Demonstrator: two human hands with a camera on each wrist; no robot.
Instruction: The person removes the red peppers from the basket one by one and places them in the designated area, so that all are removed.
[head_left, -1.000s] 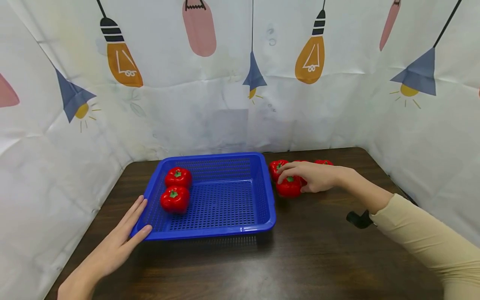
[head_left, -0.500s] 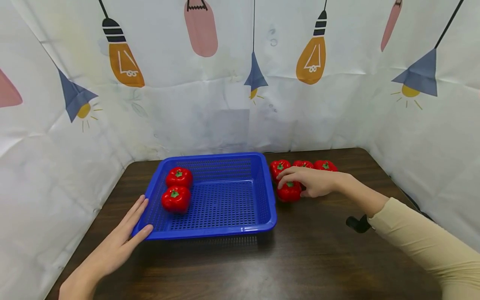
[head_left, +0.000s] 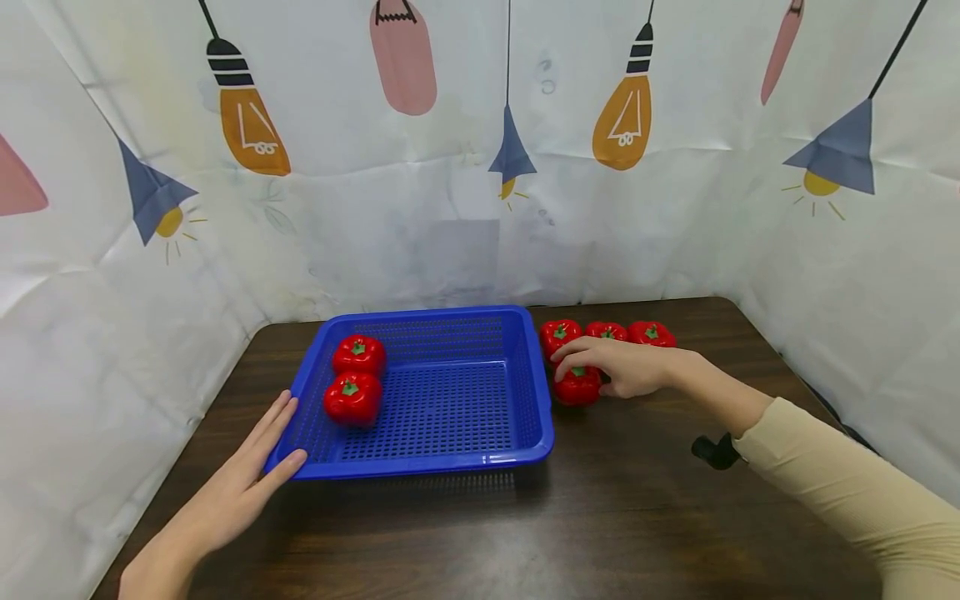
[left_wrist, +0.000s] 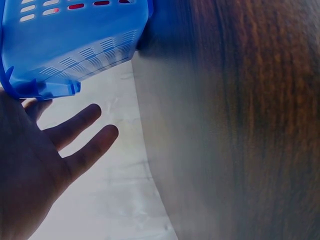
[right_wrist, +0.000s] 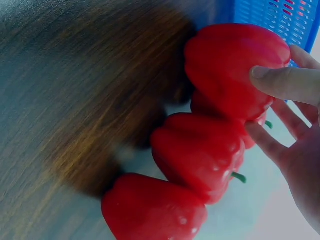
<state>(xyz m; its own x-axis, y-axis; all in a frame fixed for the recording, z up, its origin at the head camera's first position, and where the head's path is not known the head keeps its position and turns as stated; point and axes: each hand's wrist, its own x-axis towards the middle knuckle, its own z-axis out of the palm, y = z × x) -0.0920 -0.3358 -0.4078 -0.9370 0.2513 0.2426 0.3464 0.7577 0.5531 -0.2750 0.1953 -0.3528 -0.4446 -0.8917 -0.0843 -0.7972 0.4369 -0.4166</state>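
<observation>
My right hand [head_left: 633, 367] holds a shiny red bell pepper [head_left: 576, 388] just right of the blue basket. Its thumb lies along the near side of that bell pepper [right_wrist: 230, 65] in the right wrist view, with other fingers on the far side, partly hidden. Behind the hand, more red bell peppers [head_left: 651, 333] line the back of the table. Two bell peppers [head_left: 352, 400] sit inside the basket [head_left: 543, 417] at its left end. My left hand [head_left: 225, 500] rests with straight fingers against the basket's left rim; two fingers [left_wrist: 92, 150] stand clear of it in the left wrist view.
The dark wooden table [head_left: 480, 533] extends in front of the basket. A white printed curtain [head_left: 360, 250] encloses the back and sides. A black object [head_left: 716, 451] projects from beneath the right sleeve.
My right hand and its bell pepper have shifted slightly toward me and down, uncovering the bell peppers at the back. The left hand keeps its place on the basket.
</observation>
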